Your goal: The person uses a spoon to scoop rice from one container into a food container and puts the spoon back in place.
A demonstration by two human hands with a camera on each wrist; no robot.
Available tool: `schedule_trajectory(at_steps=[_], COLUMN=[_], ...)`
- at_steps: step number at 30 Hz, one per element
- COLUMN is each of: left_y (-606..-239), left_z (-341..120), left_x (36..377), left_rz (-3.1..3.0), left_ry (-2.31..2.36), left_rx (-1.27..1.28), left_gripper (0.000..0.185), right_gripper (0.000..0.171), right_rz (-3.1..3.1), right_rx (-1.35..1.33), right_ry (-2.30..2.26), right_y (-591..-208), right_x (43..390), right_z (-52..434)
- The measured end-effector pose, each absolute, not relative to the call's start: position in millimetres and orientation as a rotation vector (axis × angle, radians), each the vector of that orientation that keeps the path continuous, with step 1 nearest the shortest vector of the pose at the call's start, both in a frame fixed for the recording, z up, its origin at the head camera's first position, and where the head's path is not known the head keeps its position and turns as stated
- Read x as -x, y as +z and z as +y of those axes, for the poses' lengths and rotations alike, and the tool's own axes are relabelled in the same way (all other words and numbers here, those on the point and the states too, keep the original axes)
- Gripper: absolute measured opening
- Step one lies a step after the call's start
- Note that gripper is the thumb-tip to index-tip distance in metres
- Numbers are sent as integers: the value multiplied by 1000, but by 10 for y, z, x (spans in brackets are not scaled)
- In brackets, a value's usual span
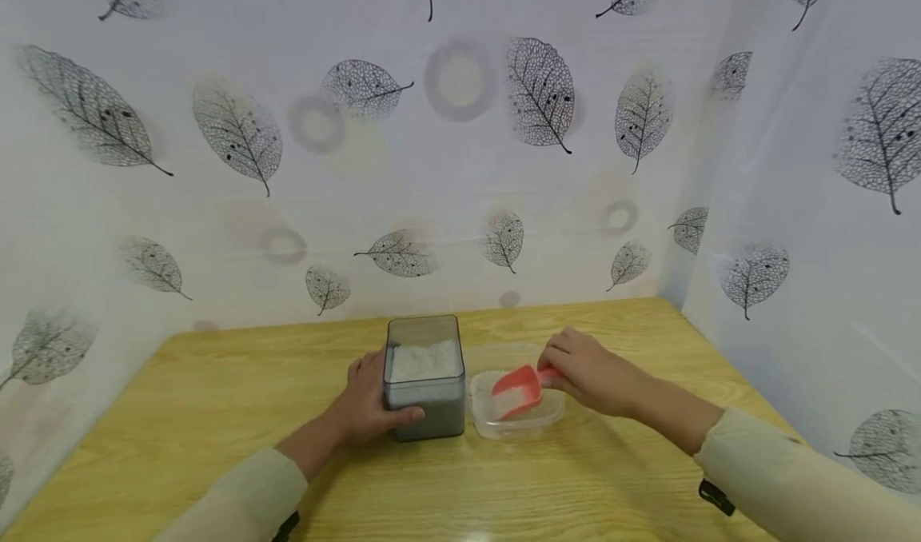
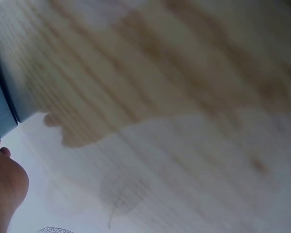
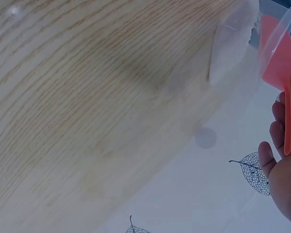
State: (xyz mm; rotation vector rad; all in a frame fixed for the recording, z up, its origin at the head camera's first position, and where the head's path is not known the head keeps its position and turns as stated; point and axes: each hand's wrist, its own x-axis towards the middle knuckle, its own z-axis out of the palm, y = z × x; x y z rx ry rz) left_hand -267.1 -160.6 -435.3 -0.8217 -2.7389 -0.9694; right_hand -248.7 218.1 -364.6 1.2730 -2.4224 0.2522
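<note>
- While our left hand (image 1: 370, 406) wraps the near left side of the tall clear square plastic canister (image 1: 424, 376), thumb across its front, the grip pins it to the light wooden tabletop (image 1: 216, 414).
- Just right of it sits the shallow clear plastic tub (image 1: 516, 408), close enough for a short carry.
- Our right hand (image 1: 590, 370) pinches the handle of the red plastic scoop (image 1: 520, 390), its bowl tipped down into the tub and carrying white grains.
- Behind hangs the leaf-printed white curtain (image 1: 460, 150).
</note>
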Motion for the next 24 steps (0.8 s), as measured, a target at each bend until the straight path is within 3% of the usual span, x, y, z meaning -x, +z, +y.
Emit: schedule_trajectory(at_steps=[24], left_y=[-4362], left_z=[-1638], left_x=[2711], left_rz=[-2741], left_ry=[-961], left_rx=[850], left_gripper=[106], right_gripper=[26], right_rz=[-2117], right_rx=[-1307], right_ry=[-61], right_y=[-3263], right_x=[2526], right_z=[2203])
